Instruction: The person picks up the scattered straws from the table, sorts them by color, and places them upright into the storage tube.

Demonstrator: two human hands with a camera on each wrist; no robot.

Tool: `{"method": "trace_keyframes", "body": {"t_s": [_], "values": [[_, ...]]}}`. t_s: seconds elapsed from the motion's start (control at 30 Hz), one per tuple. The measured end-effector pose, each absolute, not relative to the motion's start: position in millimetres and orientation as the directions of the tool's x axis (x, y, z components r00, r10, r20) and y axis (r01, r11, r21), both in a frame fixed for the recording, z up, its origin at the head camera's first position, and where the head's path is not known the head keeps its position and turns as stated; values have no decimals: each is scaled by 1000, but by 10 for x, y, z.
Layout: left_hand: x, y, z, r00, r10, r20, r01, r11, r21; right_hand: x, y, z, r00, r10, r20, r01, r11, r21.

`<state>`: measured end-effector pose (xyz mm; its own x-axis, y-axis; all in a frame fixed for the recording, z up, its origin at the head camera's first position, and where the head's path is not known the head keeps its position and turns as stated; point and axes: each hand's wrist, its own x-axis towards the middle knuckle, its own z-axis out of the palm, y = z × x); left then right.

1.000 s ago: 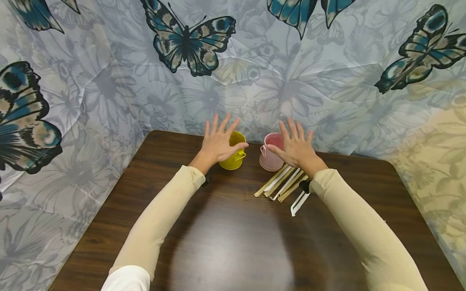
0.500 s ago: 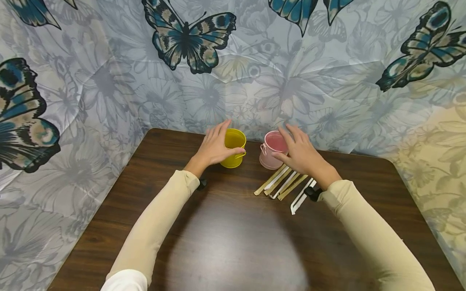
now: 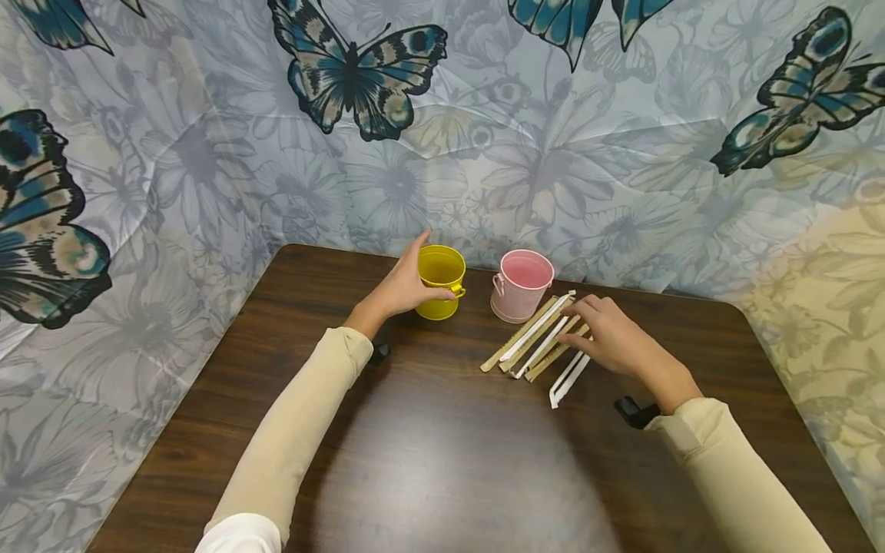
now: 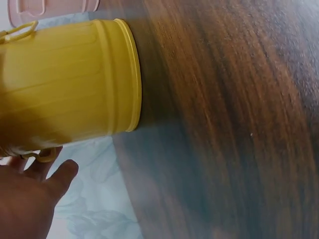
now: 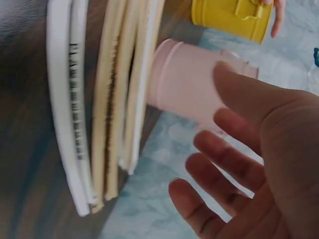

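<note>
1. While the left hand (image 3: 397,288) curves beside the yellow pail (image 3: 441,310), its thumb and forefinger stand wide apart, the thumb across the near side and the forefinger along the far left. How firmly it presses, if at all, I cannot tell.
2. The yellow pail stands upright near the far edge of the counter (image 3: 442,453), its handle lying against its side.
3. To its right, a short gap away, the pink pail (image 3: 520,296) stands upright too.
4. Slender white and tan packets (image 3: 536,328) lie side by side just near and right of the pink pail, slanting from near left to far right. Dark lettering (image 5: 76,89) runs along a white one.
5. Above the right part of these packets hangs the right hand (image 3: 611,334), fingers loosely bent and spread, thumb apart, holding nothing.
6. Beige sleeves (image 3: 290,430) cover both forearms.
7. Beyond the counter hangs a grey-blue cloth (image 3: 311,184) printed with flowers and large butterflies.
</note>
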<state>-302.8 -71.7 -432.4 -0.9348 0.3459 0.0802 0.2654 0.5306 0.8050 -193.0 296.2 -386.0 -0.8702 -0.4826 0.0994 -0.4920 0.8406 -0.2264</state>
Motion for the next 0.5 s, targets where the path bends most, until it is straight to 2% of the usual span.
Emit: {"method": "trace_keyframes", "body": {"t_s": [0.23,0.5], "values": [[-3046,-790,-4353,-944,324,61,216,468,857,-1822,3133,-4074,-860,-506,71,-505,822,-263],[-3075,-732,-4383,-940,341,-3,126,356,926,-1780,3289,-4289,-878,-478,0,-454,834,-314]]}}
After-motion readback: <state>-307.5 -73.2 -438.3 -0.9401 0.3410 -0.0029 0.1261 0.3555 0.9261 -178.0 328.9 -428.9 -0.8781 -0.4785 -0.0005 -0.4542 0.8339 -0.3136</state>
